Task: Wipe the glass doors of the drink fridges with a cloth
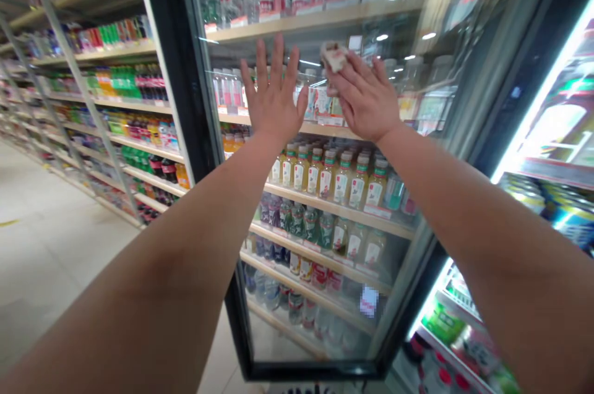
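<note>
My left hand point(273, 94) lies flat and open against the glass door point(399, 153) of a drinks fridge, fingers spread upward. My right hand point(364, 97) presses a small crumpled white cloth or wipe point(333, 55) onto the same glass, just right of the left hand, with its fingers closed over it. The door stands swung open toward me, its black frame point(185, 103) to the left. Through the glass I see shelves of bottled drinks point(334, 180).
Open fridge shelves point(547, 196), brightly lit, are at the right behind the door, with cans and packets. A long row of fridge doors and drink shelves point(116, 109) runs down the left. Pale tiled floor point(46, 239) stretches along the aisle at lower left.
</note>
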Demonstrator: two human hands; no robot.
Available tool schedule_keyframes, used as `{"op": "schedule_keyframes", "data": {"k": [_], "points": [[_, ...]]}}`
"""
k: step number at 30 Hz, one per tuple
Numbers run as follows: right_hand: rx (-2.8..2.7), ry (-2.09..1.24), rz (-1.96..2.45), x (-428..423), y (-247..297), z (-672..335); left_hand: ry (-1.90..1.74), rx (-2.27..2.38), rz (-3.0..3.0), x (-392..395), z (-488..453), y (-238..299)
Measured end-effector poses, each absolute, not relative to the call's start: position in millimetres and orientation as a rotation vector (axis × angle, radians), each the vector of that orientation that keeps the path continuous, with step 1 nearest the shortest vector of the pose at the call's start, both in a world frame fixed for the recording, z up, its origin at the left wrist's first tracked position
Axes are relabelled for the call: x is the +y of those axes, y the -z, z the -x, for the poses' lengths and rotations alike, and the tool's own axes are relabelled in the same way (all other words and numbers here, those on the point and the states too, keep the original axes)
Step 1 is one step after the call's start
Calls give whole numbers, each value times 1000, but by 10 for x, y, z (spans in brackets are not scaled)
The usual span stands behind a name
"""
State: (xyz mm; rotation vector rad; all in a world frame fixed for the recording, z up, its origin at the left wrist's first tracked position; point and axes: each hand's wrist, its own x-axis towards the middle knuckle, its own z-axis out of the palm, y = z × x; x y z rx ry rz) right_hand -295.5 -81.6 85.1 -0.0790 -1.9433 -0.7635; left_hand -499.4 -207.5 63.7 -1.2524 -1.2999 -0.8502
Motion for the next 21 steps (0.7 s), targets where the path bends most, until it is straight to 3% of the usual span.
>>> {"op": "schedule_keyframes", "data": {"k": [5,9,15,21], "points": [[-1418,457,416,-813,-787,2981,884,-1156,1249,-2106,4951,-605],[-1848,707,170,-835,-725,2950,887,-1281,1211,-2054,4980,-628],[-1420,505,334,-702,-662,2994,995,-1213,1358,-2061,4990,-627],[-1798,715,234,-820,-584,2918,994,-1175,1384,-2095,4948,-625]]}}
